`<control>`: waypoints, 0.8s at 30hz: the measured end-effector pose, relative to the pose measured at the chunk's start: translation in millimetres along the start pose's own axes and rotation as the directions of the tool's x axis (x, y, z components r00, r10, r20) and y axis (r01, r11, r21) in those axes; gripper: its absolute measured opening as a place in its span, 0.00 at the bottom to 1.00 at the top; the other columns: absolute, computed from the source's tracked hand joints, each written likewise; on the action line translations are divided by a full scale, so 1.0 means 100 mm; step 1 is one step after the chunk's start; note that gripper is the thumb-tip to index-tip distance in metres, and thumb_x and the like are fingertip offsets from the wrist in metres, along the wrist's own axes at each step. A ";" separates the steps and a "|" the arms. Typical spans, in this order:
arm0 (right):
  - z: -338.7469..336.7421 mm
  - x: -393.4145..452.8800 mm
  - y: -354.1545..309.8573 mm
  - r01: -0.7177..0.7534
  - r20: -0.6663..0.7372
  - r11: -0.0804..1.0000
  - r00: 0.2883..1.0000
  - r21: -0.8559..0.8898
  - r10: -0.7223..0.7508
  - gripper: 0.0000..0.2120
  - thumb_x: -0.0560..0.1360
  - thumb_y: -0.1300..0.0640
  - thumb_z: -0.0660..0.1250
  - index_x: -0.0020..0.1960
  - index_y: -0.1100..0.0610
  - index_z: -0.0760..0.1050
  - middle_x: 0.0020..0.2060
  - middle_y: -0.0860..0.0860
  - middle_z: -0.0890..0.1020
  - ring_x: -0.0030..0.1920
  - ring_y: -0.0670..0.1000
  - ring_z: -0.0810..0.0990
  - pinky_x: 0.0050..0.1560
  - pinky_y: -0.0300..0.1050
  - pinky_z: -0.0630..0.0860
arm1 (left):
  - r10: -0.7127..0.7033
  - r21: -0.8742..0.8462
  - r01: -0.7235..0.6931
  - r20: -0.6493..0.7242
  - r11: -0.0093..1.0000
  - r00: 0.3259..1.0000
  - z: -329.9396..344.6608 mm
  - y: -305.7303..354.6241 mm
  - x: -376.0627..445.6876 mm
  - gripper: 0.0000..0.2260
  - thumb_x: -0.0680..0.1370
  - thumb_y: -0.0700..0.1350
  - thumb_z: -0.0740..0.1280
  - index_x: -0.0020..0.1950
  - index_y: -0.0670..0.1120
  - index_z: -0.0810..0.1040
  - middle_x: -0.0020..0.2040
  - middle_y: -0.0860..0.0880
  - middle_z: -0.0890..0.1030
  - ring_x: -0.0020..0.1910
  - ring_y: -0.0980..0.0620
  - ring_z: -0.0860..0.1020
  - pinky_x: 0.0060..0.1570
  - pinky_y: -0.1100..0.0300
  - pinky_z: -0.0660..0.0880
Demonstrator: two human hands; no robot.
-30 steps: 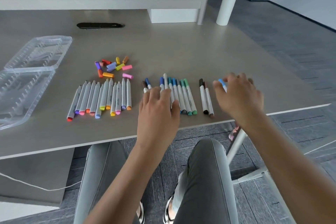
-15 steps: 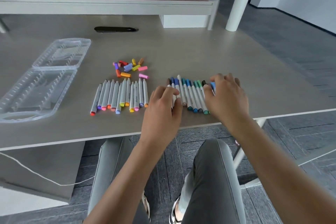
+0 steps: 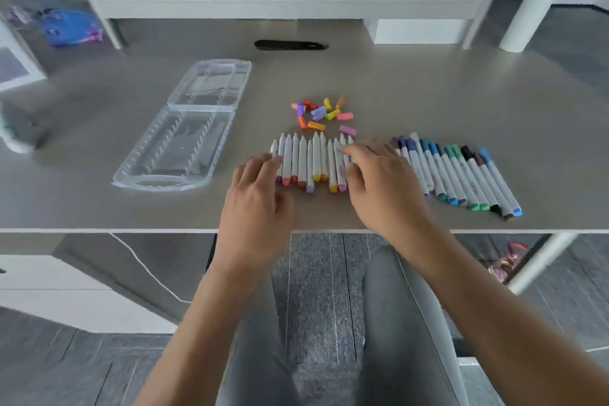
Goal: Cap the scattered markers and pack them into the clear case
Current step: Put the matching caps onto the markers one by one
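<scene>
While both hands lie flat w/ fingers spread, left hand (image 3: 255,189) & right hand (image 3: 379,181) touch the uncapped markers (image 3: 308,160) mid-desk, holding none. Loose caps (image 3: 321,112) sit just behind. Markers look light, stiff, rolly; pinch the middle. Clear case (image 3: 184,138) waits open, left.

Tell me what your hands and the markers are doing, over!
Left hand and right hand open, fingers on the uncapped markers. Loose caps beyond them. Clear case open, empty. Nothing in the way.

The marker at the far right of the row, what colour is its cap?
Light blue, seen in the head view.
</scene>
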State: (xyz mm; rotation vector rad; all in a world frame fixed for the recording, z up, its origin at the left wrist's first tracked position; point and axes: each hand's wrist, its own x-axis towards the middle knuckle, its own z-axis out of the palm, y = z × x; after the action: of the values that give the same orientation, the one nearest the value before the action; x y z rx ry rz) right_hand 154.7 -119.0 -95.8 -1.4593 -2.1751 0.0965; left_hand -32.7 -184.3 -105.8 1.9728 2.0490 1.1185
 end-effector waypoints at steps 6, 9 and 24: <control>0.25 0.08 -0.21 0.039 0.009 0.998 0.999 -0.050 -0.039 0.17 0.84 0.52 0.60 0.70 0.56 0.77 0.70 0.54 0.77 0.68 0.59 0.76 0.67 0.56 0.72 | -0.010 0.104 -0.005 0.147 0.995 0.989 0.00 -0.20 0.16 0.25 0.75 0.46 0.55 0.71 0.46 0.75 0.71 0.47 0.74 0.67 0.43 0.70 0.65 0.48 0.68; 0.28 0.08 -0.23 0.029 0.032 0.997 0.999 -0.068 -0.027 0.17 0.84 0.50 0.60 0.68 0.55 0.77 0.68 0.53 0.77 0.67 0.58 0.76 0.65 0.55 0.73 | 0.009 0.139 -0.025 0.121 0.990 0.993 0.02 -0.23 0.18 0.25 0.74 0.50 0.52 0.66 0.48 0.78 0.68 0.48 0.77 0.63 0.43 0.73 0.61 0.48 0.69; 0.20 0.59 -0.50 -0.129 -0.007 0.989 0.991 0.075 0.130 0.07 0.78 0.54 0.69 0.51 0.50 0.86 0.46 0.47 0.84 0.46 0.51 0.80 0.44 0.46 0.75 | 0.029 0.203 -0.044 0.077 0.978 0.997 0.08 -0.28 0.10 0.20 0.76 0.48 0.60 0.67 0.49 0.76 0.65 0.45 0.76 0.62 0.41 0.73 0.59 0.49 0.71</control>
State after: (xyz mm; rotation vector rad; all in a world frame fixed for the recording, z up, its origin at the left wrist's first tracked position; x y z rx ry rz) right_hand 86.4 -83.4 -74.8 -1.5540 -2.0433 0.2113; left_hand -53.3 -169.3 -122.8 2.1162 2.1759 0.8569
